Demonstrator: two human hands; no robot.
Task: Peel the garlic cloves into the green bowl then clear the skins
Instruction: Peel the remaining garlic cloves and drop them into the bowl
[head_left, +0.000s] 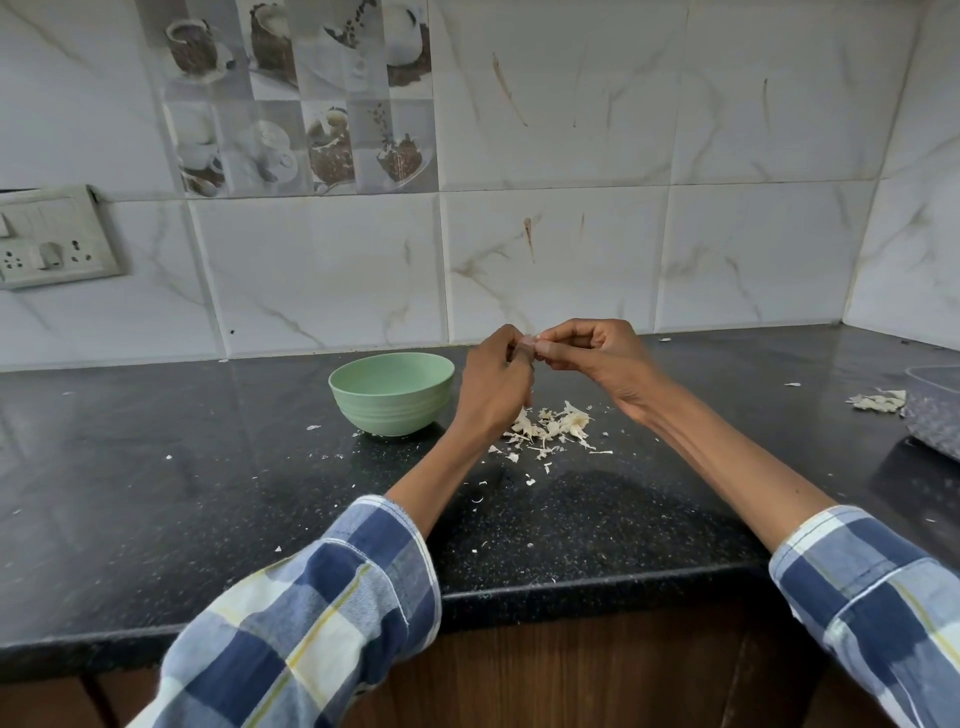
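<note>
Black worktop (156, 467); green bowl (390, 392) just left of the fingers. Left hand (493, 384) and right hand (597, 358) meet above the skins (550, 428), fingers of both pinched narrow on one garlic clove (530, 343), raised off the worktop.

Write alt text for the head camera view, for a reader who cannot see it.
Two hands, left hand and right hand, pinch a garlic clove between their fingertips above a pile of skins on a black countertop. A green bowl stands just left of the pile, before a white tiled wall.
</note>
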